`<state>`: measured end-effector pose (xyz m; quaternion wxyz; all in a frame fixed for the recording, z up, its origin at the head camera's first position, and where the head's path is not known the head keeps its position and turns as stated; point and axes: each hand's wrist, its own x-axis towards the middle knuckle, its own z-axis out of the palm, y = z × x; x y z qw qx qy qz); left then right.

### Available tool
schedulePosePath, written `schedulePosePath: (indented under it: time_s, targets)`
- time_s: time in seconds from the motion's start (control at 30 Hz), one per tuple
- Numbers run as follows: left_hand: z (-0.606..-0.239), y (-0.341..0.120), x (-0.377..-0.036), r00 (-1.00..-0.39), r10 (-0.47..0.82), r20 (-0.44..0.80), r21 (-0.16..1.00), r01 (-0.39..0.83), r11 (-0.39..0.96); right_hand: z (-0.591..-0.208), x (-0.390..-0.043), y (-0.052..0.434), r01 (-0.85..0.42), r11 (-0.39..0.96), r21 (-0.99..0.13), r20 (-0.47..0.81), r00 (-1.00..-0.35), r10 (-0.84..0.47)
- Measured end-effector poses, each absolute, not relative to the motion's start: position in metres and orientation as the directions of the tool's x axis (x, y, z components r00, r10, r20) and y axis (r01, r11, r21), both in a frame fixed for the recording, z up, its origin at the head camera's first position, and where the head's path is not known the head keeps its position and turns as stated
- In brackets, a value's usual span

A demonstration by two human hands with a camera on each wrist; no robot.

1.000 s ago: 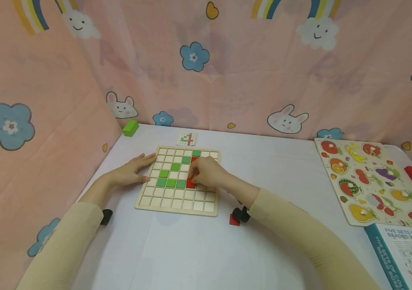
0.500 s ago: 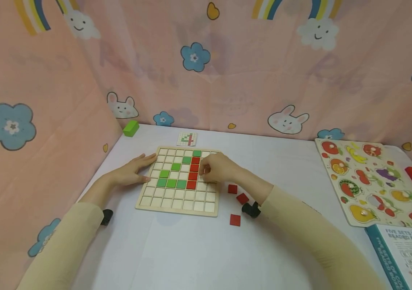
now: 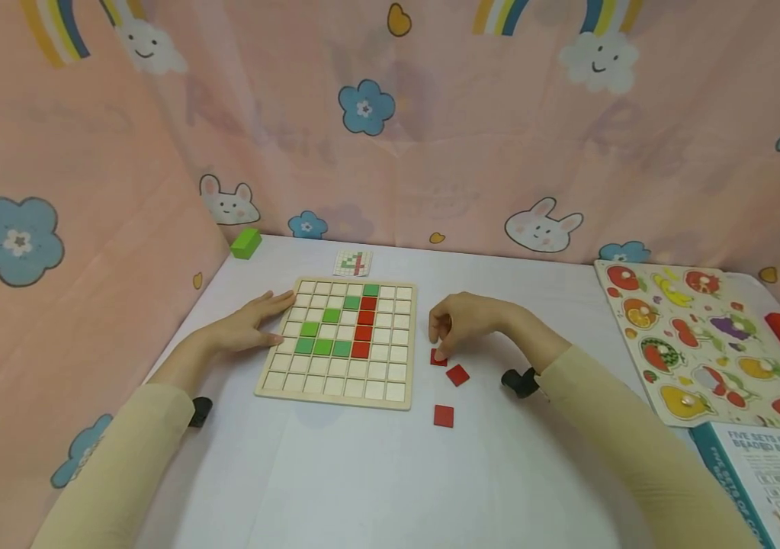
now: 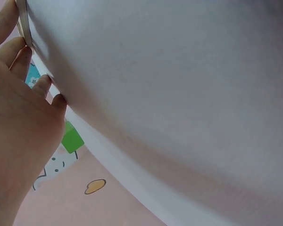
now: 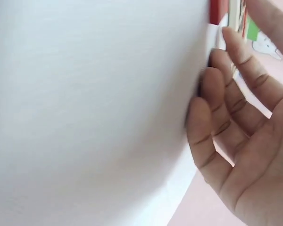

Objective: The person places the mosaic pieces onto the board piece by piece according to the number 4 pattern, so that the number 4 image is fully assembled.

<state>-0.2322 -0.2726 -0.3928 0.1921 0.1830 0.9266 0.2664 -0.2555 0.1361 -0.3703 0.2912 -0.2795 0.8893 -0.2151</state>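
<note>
Left hand lay flat, fingers straight, against grid board, right hand right of board, fingertips curled onto 1 red tile

Pale unvarnished wood grid board, matt painted red tiles, smooth white tabletop, soft printed pink cloth backdrop

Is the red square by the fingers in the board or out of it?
Out. The red square lies on the table, right of the board, with the right hand's fingertips touching it.
</note>
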Motion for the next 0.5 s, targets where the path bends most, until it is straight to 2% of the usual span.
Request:
schedulePosePath:
  time_s: [0.3,0.5]
  targets:
    - [-0.3938,-0.272,-0.2325,-0.86,0.443,-0.251,0.571,0.238,0.786,-0.3732,-0.2468,0.1324,-0.41,0.749,-0.521,-0.384,-0.671,-0.634]
    - [-0.3929,-0.2716,-0.2319,-0.862,0.439,-0.255,0.571,0.232,0.787,-0.3731,-0.2491,0.1308,-0.41,0.731,-0.546,-0.369,-0.666,-0.649]
